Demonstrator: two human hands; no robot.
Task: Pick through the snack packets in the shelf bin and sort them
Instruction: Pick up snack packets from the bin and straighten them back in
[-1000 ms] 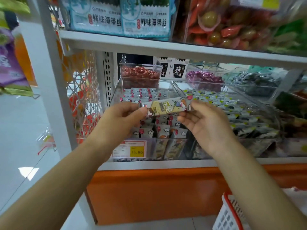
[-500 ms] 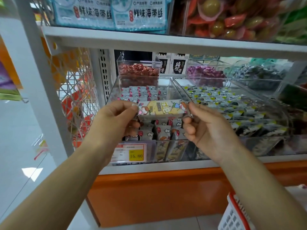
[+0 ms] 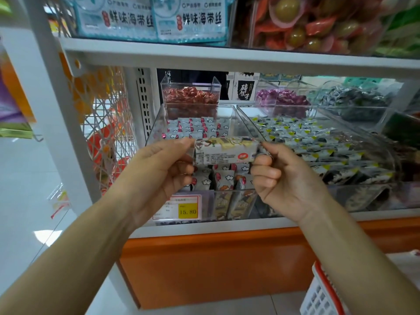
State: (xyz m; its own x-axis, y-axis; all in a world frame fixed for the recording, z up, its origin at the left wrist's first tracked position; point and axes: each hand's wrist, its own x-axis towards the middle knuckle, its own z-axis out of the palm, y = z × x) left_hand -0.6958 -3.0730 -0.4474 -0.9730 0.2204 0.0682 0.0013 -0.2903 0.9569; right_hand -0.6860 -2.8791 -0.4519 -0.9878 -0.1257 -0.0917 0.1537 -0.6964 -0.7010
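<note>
A small oblong snack packet (image 3: 223, 151), white and yellow with a cartoon print and small text on its near face, is held level in front of a clear shelf bin (image 3: 159, 123). My left hand (image 3: 159, 173) pinches its left end and my right hand (image 3: 281, 178) pinches its right end, the other fingers curled. The bin holds several grey-white packets with red marks (image 3: 195, 128) in rows, and more stand upright at its front.
A price tag (image 3: 181, 206) reading 15.80 sits on the bin's front. To the right is a second clear bin (image 3: 354, 189) of grey-green packets. Bins of red (image 3: 191, 98) and purple (image 3: 281, 98) sweets stand behind. A red-rimmed white basket (image 3: 322, 292) stands at bottom right. A shelf runs overhead.
The packet has been turned about its long axis, so its printed text side now faces me. Both hands hold the same ends, close in front of the bin.
</note>
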